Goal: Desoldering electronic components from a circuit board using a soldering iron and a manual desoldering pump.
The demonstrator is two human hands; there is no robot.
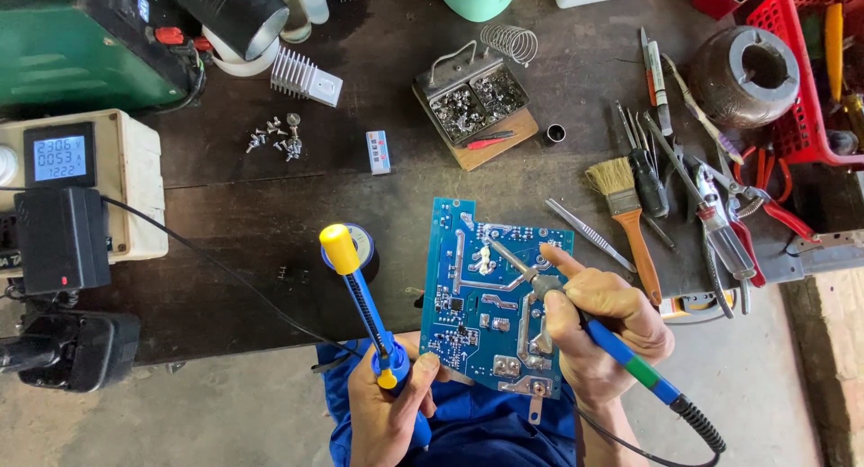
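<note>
A blue circuit board (477,287) lies solder side up at the near edge of the dark workbench (270,206). My right hand (603,327) grips a blue-handled soldering iron (621,345) like a pen, its tip resting on a pale solder patch near the board's upper middle. My left hand (387,408) holds a blue desoldering pump (364,305) with a yellow plunger knob, tilted up and to the left, just left of the board. A solder spool (363,244) sits behind the pump.
Tweezers (589,235), a paintbrush (630,224), screwdrivers and pliers (765,206) lie right of the board. A metal tray of screws (472,94) on a wood block, loose screws (274,139), a heatsink (306,76), a power meter box (67,175) and a red basket (810,71) sit beyond.
</note>
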